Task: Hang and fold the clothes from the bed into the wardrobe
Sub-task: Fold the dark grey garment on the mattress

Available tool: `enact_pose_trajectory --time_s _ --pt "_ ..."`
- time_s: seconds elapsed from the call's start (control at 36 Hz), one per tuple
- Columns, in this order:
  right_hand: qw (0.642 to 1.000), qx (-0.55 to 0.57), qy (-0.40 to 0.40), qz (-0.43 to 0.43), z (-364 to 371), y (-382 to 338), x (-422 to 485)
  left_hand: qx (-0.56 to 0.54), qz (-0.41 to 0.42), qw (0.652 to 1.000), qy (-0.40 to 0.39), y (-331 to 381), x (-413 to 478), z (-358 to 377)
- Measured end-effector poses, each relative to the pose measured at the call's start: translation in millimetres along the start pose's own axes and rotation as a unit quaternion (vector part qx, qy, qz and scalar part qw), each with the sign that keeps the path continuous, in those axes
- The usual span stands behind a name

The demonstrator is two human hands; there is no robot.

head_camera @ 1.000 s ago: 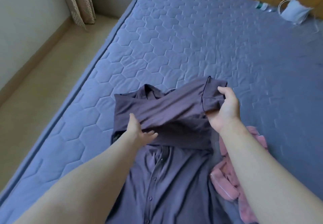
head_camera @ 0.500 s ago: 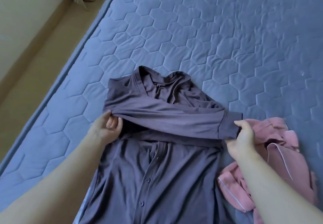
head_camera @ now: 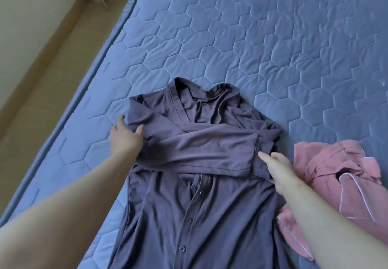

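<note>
Purple shirt [head_camera: 189, 216], soft, sleeve [head_camera: 201, 149] folded across: left grip [head_camera: 126, 140] pinches shoulder [head_camera: 139, 115]; right grip [head_camera: 277, 165] flat-fingered, touching cuff [head_camera: 261, 167].

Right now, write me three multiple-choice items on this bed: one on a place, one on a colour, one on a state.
1. Where does the crumpled pink garment with pale piping lie?
A. On the floor
B. Beside the dark purple button-front shirt, on its right
C. Over the shirt's collar

2. What colour is the hexagon-quilted mattress cover?
A. Blue
B. White
C. Green

3. How does the shirt's long sleeve lie?
A. Hanging off the bed
B. Spread straight out sideways
C. Folded across the chest

Key:
1 B: it lies on the cover next to the shirt's right edge.
2 A: the whole quilted surface is blue.
3 C: the sleeve crosses the chest below the collar, with its cuff by the right hand.
</note>
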State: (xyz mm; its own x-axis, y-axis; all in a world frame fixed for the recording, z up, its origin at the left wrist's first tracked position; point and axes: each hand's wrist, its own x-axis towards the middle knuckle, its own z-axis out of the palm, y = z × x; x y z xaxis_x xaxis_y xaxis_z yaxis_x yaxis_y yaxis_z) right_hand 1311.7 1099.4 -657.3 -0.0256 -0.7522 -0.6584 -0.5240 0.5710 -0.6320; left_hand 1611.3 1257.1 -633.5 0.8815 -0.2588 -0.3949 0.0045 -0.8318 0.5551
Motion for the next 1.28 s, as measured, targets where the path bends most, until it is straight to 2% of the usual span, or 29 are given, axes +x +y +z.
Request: enact_pose_trajectory --time_s 0.08,0.17,0.22,0.31,0.36,0.44,0.5,0.56,0.61,0.67,0.69,0.72,0.75,0.81,0.83,0.92,1.0,1.06,1.08,1.14,1.22,1.28 --pt "0.996 -0.012 0.045 -0.08 1 -7 3 -0.009 -0.055 0.997 -0.054 14 11 0" --pt "0.979 -0.041 0.113 -0.163 -6 -13 6 -0.188 -0.158 0.968 -0.047 22 22 -9" --pt "0.969 -0.083 0.154 -0.177 -14 -15 4 -0.267 -0.174 0.948 -0.001 17 28 -15" --pt "0.966 -0.128 0.183 -0.128 -19 -12 4 -0.255 -0.161 0.954 0.007 0 34 -20" --pt "0.976 -0.125 0.16 -0.073 -12 -6 4 -0.189 -0.125 0.974 -0.014 -14 35 -15" --pt "0.981 -0.127 0.139 -0.039 -2 4 5 -0.081 -0.058 0.994 -0.048 -26 25 -6" --pt "0.979 -0.152 0.128 -0.038 4 5 -2 0.006 0.016 1.0 -0.022 -28 7 0" --pt "0.975 -0.168 0.135 -0.044 7 9 -8 0.1 0.107 0.989 0.004 -31 -11 4" --pt "0.972 -0.178 0.148 -0.038 7 12 -13 0.17 0.246 0.954 0.009 -35 -28 9" --pt "0.971 -0.184 0.15 -0.006 5 14 -21 0.253 0.393 0.884 -0.023 -44 -40 17" --pt "0.972 -0.18 0.147 0.014 2 15 -25 0.307 0.432 0.847 -0.045 -47 -41 21" --pt "0.975 -0.168 0.143 0.03 0 19 -26 0.345 0.435 0.828 -0.074 -48 -40 24" --pt "0.979 -0.148 0.136 0.042 -3 22 -27 0.353 0.413 0.834 -0.093 -47 -40 25" --pt "0.985 -0.11 0.128 0.045 -8 34 -22 0.307 0.376 0.872 -0.066 -36 -43 25" --pt "0.986 -0.101 0.127 0.04 -10 38 -20 0.284 0.386 0.877 -0.046 -29 -44 26" --pt "0.977 -0.155 0.148 0.011 -14 31 -23 0.23 0.457 0.859 -0.035 -6 -50 39" --pt "0.957 -0.202 0.198 -0.06 -11 21 -23 0.257 0.432 0.858 -0.108 16 -56 55" --pt "0.964 -0.185 0.17 -0.085 -2 16 -19 0.327 0.414 0.838 -0.14 25 -53 66" --pt "0.974 -0.161 0.135 -0.079 4 13 -15 0.356 0.416 0.824 -0.147 26 -53 70" --pt "0.988 -0.127 0.078 -0.051 14 12 -8 0.372 0.414 0.818 -0.142 28 -52 76" --pt "0.99 -0.115 0.079 -0.034 17 14 0 0.291 0.457 0.833 -0.115 26 -50 77" --pt "0.991 -0.083 0.096 -0.042 9 12 4 0.216 0.512 0.825 -0.107 27 -51 71"
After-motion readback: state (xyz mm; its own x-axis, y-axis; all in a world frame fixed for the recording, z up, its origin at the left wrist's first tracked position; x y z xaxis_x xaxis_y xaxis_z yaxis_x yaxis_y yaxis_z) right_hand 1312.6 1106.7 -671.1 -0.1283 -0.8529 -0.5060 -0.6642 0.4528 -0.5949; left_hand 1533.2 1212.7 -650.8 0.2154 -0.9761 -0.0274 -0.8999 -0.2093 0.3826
